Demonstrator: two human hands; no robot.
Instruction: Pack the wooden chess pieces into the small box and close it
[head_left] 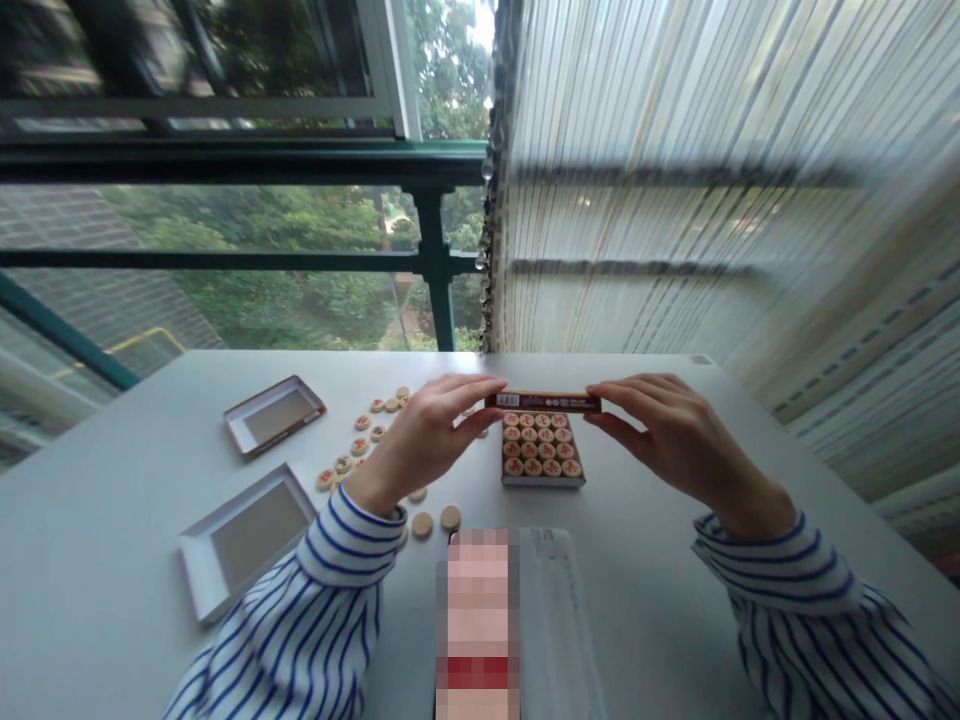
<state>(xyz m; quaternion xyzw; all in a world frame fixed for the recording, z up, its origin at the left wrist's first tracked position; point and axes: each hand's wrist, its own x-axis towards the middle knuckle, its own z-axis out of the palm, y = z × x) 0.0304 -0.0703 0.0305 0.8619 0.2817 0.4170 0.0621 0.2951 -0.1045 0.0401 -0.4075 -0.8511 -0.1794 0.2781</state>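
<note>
Left hand [427, 432]: thumb and fingers pinch the left end of the brown lid [544, 402]. Right hand [670, 430]: same pinch on the lid's right end, fingers extended, thumb underneath. Both wrists are in blue-and-white striped sleeves.

The lid is held level between the two hands and seen edge-on, along the far edge of the box [542, 478]. Whether lid and box touch cannot be told. The box sits on the white table [675, 600] between the hands, filled with rows of round wooden game pieces, faces up.

Left of the box, loose pieces [365, 442] are scattered on the table, some under the left wrist. Further left are two shallow trays, the far tray [274, 413] and the near tray [240, 535], well apart from the box. A clear plastic sleeve [559, 610] lies at the near edge.
</note>
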